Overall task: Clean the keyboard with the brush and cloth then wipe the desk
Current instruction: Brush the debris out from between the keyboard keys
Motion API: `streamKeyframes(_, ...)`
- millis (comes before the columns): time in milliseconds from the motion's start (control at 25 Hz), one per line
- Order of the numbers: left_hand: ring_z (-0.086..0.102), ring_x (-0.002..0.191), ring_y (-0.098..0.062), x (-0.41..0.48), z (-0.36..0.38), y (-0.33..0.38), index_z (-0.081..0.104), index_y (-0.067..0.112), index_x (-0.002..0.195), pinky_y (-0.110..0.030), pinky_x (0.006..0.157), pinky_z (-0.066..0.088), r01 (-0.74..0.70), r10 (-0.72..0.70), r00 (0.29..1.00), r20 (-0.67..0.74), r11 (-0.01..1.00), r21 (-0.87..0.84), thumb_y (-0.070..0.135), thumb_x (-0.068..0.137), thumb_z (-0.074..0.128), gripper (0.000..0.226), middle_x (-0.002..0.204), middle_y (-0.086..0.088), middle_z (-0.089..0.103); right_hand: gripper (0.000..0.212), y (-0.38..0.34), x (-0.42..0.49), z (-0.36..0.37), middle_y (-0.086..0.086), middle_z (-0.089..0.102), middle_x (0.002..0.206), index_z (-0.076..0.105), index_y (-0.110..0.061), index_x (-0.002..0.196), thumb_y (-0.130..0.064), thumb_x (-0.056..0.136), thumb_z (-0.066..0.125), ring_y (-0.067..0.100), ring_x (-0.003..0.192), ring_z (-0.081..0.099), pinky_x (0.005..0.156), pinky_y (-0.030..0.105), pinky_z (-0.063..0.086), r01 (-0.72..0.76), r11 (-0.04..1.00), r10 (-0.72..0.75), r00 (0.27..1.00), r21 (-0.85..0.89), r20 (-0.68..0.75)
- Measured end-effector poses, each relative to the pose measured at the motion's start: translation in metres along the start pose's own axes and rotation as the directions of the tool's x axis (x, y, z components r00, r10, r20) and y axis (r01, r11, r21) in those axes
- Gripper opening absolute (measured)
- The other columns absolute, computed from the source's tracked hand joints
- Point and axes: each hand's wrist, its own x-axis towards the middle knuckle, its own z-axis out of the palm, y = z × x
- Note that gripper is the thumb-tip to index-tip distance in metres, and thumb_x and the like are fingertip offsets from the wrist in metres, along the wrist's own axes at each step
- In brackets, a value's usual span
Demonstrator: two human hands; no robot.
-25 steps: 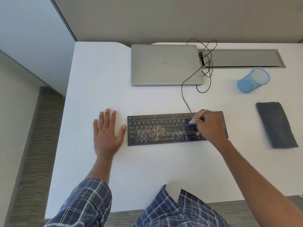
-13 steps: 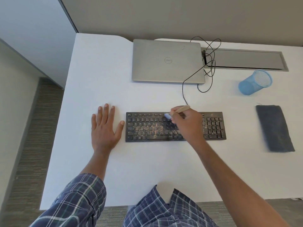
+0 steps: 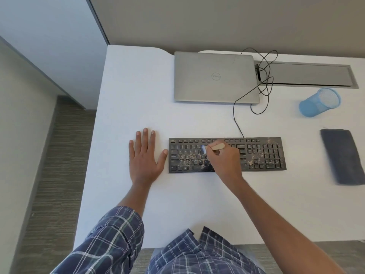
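- Keyboard, the landmark, lies mid-desk; crumbs cover its left-centre keys and number pad.
- Right hand grips the brush, bristles on the upper key rows.
- Left hand rests flat and open, just left of the keyboard.
- Cloth lies unused, well right of the keyboard.
- Risk: hard strokes may flick crumbs onto the desk or drive them between keys; unbraced, the keyboard may slide.

The white desk carries a keyboard at centre, laptop at 12 o'clock, cup and cloth at 3, left hand flat at 9.
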Motion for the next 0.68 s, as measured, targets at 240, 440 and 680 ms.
streamKeyframes(240, -0.006, 0.167, -0.035, 0.005, -0.001, -0.003, 0.007, 0.018, 0.174, -0.062, 0.133, 0.007, -0.033, 0.029, 0.995, 0.1, 0.999, 0.041, 0.068, 0.107, 0.028, 0.087, 0.182, -0.008, -0.004, 0.016, -0.007, -0.002, -0.005, -0.01, 0.065, 0.059, 0.072, -0.022, 0.084, -0.031, 0.095, 0.077, 0.009, 0.049, 0.054, 0.047, 0.02, 0.038, -0.019, 1.0, 0.019, 0.999, -0.008, 0.025)
streamKeyframes(440, -0.002, 0.167, -0.039, 0.011, -0.003, -0.009, 0.01, 0.016, 0.174, -0.066, 0.131, 0.011, -0.032, 0.025, 0.977, 0.213, 0.999, 0.028, 0.073, 0.106, 0.018, 0.089, 0.182, -0.012, -0.001, 0.014, -0.007, -0.011, -0.015, -0.007, 0.07, 0.063, 0.072, -0.024, 0.08, -0.023, 0.093, 0.073, 0.014, 0.054, 0.062, 0.051, 0.029, 0.049, -0.062, 0.998, 0.062, 0.996, -0.007, 0.064)
streamKeyframes(680, 0.027, 0.159, -0.048, 0.021, 0.0, -0.01, 0.037, 0.008, 0.167, -0.07, 0.121, 0.032, -0.033, 0.014, 0.947, 0.321, 0.998, 0.051, 0.084, 0.102, 0.016, 0.101, 0.176, -0.019, 0.024, 0.017, -0.024, 0.003, -0.026, -0.011, 0.07, 0.062, 0.07, -0.028, 0.077, -0.026, 0.094, 0.07, 0.015, 0.059, 0.068, 0.058, 0.033, 0.053, -0.017, 1.0, 0.017, 1.0, 0.006, 0.006)
